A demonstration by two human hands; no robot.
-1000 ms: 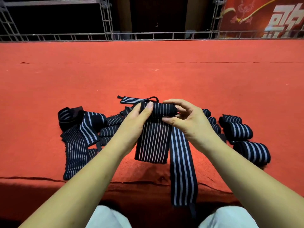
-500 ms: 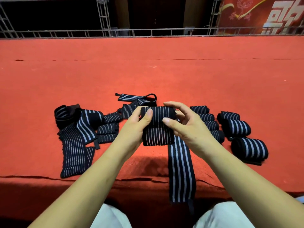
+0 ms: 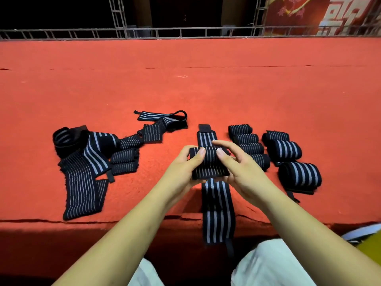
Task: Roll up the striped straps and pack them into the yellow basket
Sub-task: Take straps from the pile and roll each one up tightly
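Fingers (image 3: 201, 152) of left hand (image 3: 181, 169) and right hand (image 3: 242, 173) pinch the part-rolled strap (image 3: 210, 165): soft, probably springy; hold its ends.

Both bare forearms come in from the bottom edge and converge at centre. Left hand (image 3: 182, 169) and right hand (image 3: 242, 171) grip the strap roll (image 3: 209, 165) from opposite sides, fingers curled, thumbs on top, tips close together.
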